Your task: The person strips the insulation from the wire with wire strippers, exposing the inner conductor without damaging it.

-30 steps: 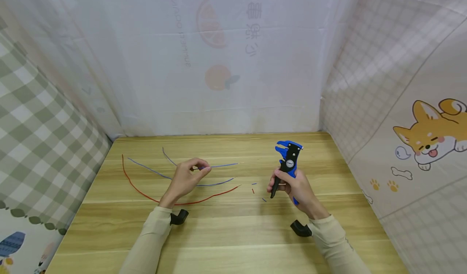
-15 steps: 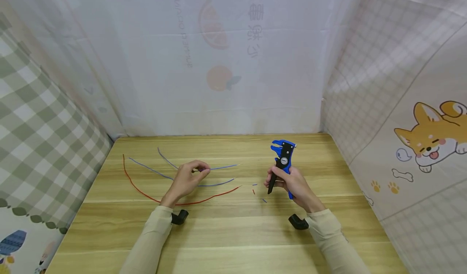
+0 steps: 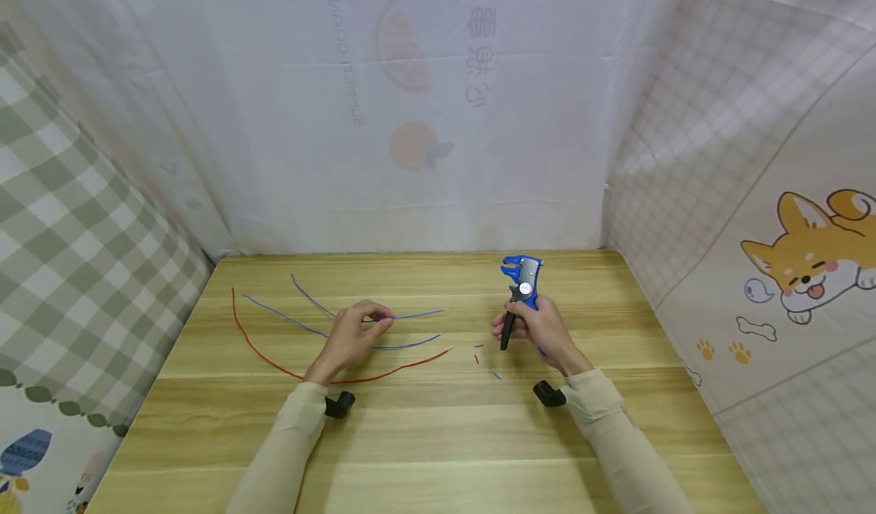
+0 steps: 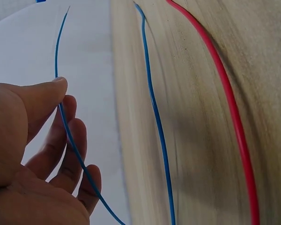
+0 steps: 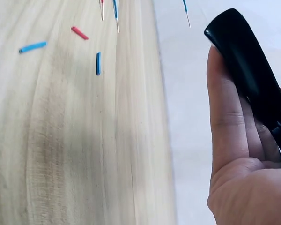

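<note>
Between thumb and forefinger, my left hand (image 3: 350, 335) pinches a thin blue wire (image 3: 419, 315). In the left wrist view that wire (image 4: 56, 56) runs past the other fingers, and its tip is bare metal. To the right, my right hand (image 3: 545, 328) grips a blue and black wire stripper (image 3: 525, 274), its blue jaws up and facing left. A black handle (image 5: 246, 65) of it fills much of the right wrist view. The jaws are apart from the wire. Below the left hand lie a second blue wire (image 3: 404, 346) and a red wire (image 3: 397, 372).
Short cut-off pieces of insulation lie between the hands: a red one (image 3: 477, 360), a blue one (image 3: 497, 375) and another blue one (image 3: 478, 345). All rest on a wooden table (image 3: 424, 438). A pale curtain (image 3: 506, 195) hangs behind its far edge, with patterned cloth on both sides.
My right hand has moved the wire stripper left and away from me, closer to the pinched wire's tip. My left hand has stayed almost still, still pinching the blue wire.
</note>
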### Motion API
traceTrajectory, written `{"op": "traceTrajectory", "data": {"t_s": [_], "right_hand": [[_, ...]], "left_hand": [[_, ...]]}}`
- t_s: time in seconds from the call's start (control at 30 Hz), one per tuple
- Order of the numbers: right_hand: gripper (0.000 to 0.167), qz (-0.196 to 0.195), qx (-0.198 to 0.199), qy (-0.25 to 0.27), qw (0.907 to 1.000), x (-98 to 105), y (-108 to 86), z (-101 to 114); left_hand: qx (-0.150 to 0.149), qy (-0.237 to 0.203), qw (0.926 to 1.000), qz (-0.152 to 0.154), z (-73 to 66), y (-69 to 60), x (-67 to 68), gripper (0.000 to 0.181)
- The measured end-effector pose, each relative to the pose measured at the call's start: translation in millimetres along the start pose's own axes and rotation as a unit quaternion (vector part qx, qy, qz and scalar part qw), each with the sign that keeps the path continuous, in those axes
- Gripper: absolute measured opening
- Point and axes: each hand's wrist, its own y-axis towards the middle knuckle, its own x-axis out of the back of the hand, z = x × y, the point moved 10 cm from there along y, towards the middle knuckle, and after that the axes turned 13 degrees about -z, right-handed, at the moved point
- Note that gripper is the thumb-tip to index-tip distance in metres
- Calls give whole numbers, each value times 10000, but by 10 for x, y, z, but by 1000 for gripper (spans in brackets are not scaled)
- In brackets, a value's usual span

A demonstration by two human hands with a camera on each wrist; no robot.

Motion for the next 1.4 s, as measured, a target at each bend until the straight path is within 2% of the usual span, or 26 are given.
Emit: {"op": "traceTrajectory", "data": {"t_s": [0.07, 0.3, 0.5, 0.6, 0.67, 0.73, 0.83, 0.93, 1.03, 1.13, 1.23, 1.4], "right_hand": [[19, -69, -11, -105, 9999, 11, 61, -27], [38, -316, -125, -530, 9980, 8, 237, -129], [45, -95, -583, -492, 9970, -26, 398, -286], [47, -22, -778, -448, 9960, -35, 469, -349], [47, -73, -809, -544, 9952, -38, 504, -368], [44, -170, -788, -723, 9941, -42, 535, -381], [41, -376, -771, -1067, 9906, -40, 567, -397], [42, -598, -782, -1205, 9878, -36, 594, -417], [47, -762, -756, -1134, 9877, -39, 619, -428], [48, -941, -705, -1026, 9878, -35, 647, -438], [47, -1133, -614, -1196, 9844, -18, 672, -445], [56, -1441, -501, -1854, 9708, 23, 677, -451]], "left_hand": [[58, 10, 10000, 37, 26, 0, -16, 9], [140, 123, 9994, 288, 73, -14, -78, 9], [154, 332, 9986, 382, 125, -1, -113, 11], [84, 201, 9990, 394, 199, 16, -135, 10], [70, 150, 9992, 360, 357, 38, -176, 9], [-89, 138, 9993, 325, 534, 69, -230, 9], [-137, 186, 9994, 277, 670, 93, -270, 8], [-161, 132, 9994, 290, 567, 89, -246, 8], [-261, 111, 9992, 285, 511, 85, -238, 8], [-376, 216, 9987, 258, 555, 92, -261, 9], [-364, 334, 9983, 298, 616, 111, -303, 8], [-23, 596, 9973, 435, 829, 146, -404, 6]]}}
